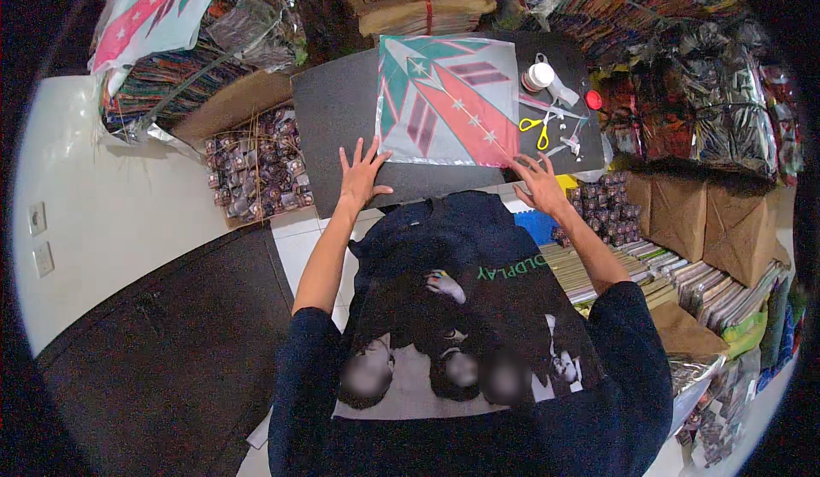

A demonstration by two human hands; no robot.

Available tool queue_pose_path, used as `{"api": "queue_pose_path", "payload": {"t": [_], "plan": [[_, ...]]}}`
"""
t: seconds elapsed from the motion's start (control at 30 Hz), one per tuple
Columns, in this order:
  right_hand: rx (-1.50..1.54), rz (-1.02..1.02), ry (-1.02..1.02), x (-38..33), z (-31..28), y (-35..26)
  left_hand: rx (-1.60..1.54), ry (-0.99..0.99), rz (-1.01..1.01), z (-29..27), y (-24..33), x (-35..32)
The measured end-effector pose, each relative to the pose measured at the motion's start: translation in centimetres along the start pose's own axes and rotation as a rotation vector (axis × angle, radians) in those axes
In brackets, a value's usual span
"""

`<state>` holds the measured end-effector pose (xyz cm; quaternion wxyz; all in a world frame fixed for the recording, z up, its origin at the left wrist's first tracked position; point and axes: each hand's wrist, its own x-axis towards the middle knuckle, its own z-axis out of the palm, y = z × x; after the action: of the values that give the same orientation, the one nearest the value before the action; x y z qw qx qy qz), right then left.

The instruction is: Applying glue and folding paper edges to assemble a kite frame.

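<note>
A white, red and green cloth [448, 101] with stars lies flat on the dark table [333, 105]. My left hand [365, 173] rests by its near left corner, fingers spread, holding nothing. At the near right corner is my right hand [538, 180], its fingers stretched out and the fingertips touching or very close to the cloth's edge. Just right of the cloth lie yellow-handled scissors [536, 131]. Behind them stands a white jar [537, 76], with a red lid [594, 99] farther right. Small white scraps [571, 144] are scattered beside the scissors.
A similar printed cloth [158, 11] lies over a wrapped bundle at the far left. Below it, an open carton [260, 165] holds many small packets. Plastic-wrapped stacks [683, 110], brown paper-covered blocks [709, 212] and rows of folded goods [675, 276] crowd the right side.
</note>
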<state>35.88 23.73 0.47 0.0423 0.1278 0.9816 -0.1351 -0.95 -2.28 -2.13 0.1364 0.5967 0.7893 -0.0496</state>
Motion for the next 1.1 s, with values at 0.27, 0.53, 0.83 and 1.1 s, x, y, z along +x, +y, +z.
{"api": "queue_pose_path", "payload": {"t": [0.27, 0.53, 0.83, 1.1], "plan": [[-0.03, 0.016, 0.03, -1.0, 0.2, 0.3, -0.056, -0.041, -0.027, -0.7, 0.3, 0.0], [0.05, 0.043, 0.078, -0.2, -0.6, -0.5, -0.026, -0.035, -0.015, -0.3, 0.0, 0.0], [0.007, 0.047, 0.034, -1.2, 0.3, -0.1, -0.002, -0.048, -0.012, -0.3, -0.1, 0.0], [0.071, 0.187, 0.417, 2.2, -3.0, 3.1, -0.014, -0.039, -0.007, -0.2, -0.1, 0.1]]}}
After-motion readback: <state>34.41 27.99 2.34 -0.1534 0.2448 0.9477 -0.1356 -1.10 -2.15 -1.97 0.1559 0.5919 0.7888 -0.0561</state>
